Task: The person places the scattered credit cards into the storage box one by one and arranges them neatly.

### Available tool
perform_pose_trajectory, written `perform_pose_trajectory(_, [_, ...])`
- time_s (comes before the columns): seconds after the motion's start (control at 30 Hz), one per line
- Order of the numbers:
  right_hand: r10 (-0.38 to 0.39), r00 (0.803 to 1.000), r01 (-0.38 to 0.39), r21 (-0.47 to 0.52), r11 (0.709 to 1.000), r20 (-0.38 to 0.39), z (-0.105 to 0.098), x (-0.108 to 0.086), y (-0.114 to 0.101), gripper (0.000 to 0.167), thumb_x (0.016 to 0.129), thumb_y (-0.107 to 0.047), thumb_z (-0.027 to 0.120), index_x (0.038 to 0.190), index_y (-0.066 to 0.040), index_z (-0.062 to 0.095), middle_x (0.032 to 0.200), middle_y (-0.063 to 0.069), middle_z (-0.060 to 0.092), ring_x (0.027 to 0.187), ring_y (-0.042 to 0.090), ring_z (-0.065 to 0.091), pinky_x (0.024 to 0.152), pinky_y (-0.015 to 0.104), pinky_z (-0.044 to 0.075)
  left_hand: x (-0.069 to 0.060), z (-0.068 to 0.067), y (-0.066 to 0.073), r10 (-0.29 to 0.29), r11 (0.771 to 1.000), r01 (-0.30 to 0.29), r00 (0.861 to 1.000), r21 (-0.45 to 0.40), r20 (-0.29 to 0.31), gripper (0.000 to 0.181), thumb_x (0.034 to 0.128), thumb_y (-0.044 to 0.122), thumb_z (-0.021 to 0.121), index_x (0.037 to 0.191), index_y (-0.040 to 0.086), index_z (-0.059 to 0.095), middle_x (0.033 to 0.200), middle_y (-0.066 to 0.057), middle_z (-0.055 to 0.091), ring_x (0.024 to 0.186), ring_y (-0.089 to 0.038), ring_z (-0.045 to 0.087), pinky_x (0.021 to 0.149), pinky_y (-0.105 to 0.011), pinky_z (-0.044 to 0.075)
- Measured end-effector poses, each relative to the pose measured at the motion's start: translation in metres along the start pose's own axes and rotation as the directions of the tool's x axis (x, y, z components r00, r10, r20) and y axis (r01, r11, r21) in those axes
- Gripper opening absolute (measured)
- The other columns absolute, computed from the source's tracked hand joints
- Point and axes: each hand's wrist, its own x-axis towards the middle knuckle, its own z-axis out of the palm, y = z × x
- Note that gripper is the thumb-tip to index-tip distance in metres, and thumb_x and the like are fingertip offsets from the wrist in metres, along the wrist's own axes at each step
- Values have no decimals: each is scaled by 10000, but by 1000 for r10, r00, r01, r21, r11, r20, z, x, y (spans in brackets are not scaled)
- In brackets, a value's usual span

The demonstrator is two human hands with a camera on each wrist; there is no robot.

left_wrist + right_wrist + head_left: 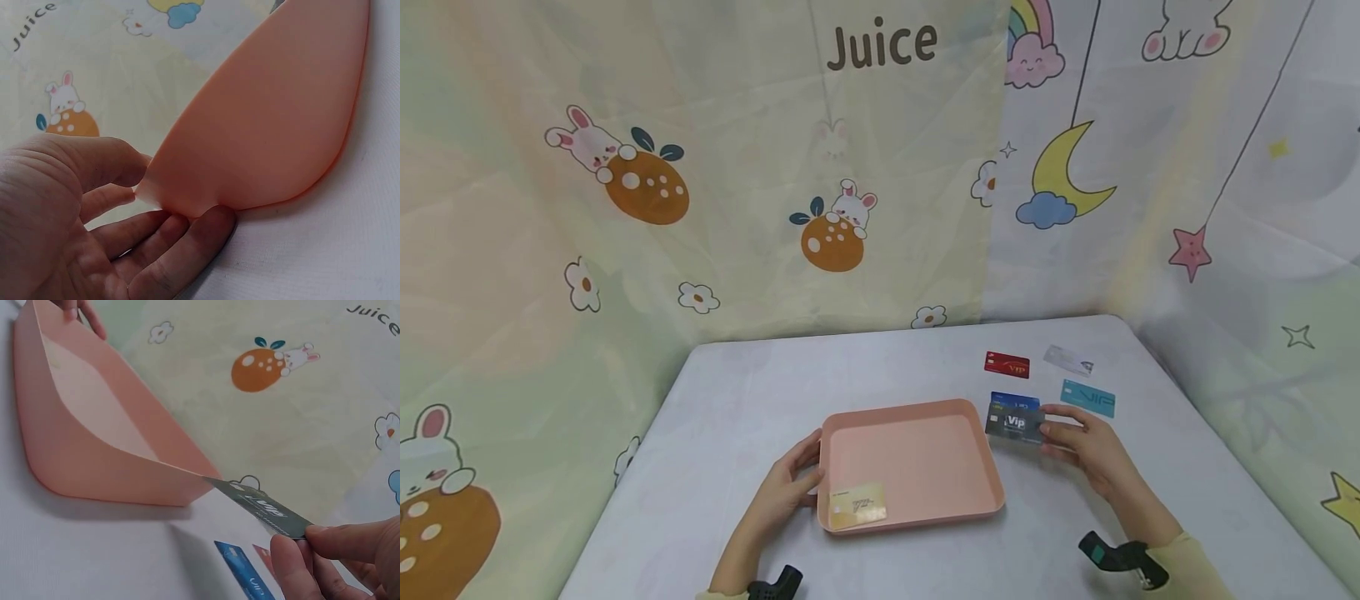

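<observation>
A dark grey VIP card [1017, 423] is pinched by its right end between the thumb and fingers of my right hand [1086, 448]. In the right wrist view the grey card [265, 507] is held above the table, its far end near the tray's rim. My left hand [784, 487] touches the left side of the pink tray [917, 458], with thumb and fingers at its wall in the left wrist view. A gold card [858, 505] lies in the tray's near left corner. Partly hidden behind the grey card is a blue VIP card [1015, 400].
Beyond the right hand lie a red VIP card [1007, 364], a pale silver card [1068, 361] and a teal VIP card [1087, 398]. The white-covered table [760, 392] meets a printed cloth backdrop [745, 192] at the back and sides.
</observation>
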Motion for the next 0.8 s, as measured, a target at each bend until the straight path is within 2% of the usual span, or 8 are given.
perform_pose_trajectory(0.3, [-16,1000,16,5,1000,13,6,4,-9,615,1017,-201,674,1529,12,409,1353,227,566,963,100,686,852,297,631,0,0,0,-13,1000,13,1000,5,-15,703,993,168,690,1609,109,357,1599,-225,432,1461,-462,423,720,-403,657])
perform_pose_trajectory(0.8, [-49,997,48,12,999,66,31,8,-22,595,1017,-205,673,1515,20,436,1461,284,464,983,149,679,846,291,629,-1,0,2,3,1000,-3,1000,-21,6,705,996,161,688,1609,92,347,1598,-250,419,1459,-465,421,724,-412,657])
